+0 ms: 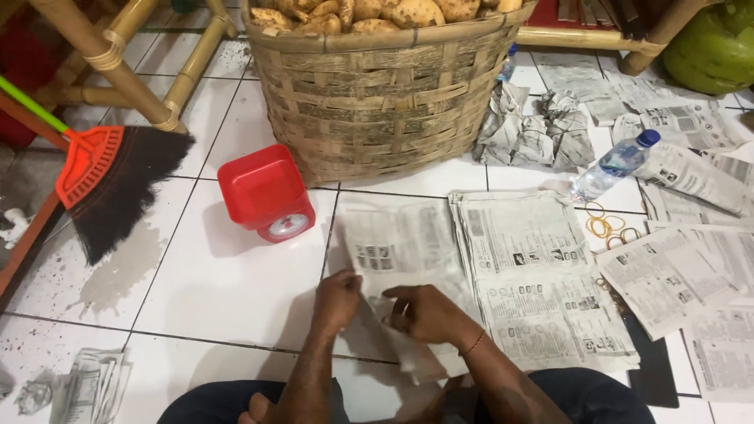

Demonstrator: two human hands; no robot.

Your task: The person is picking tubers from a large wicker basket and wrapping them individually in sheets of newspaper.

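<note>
A newspaper sheet [397,243] lies flat on the white tiled floor in front of me. My left hand [336,301] grips its near left corner. My right hand [428,312] pinches the near edge of the same sheet, folding it inward. Just right of the sheet sits a stack of flat newspaper [542,283]. A thin band circles my right wrist.
A big woven basket [377,102] of potatoes stands ahead, a red kitchen scale [265,194] to its left, a broom [110,184] farther left. Crumpled newspaper bundles [534,133], a plastic water bottle [613,165], rubber bands [609,228] and loose sheets [691,267] fill the right.
</note>
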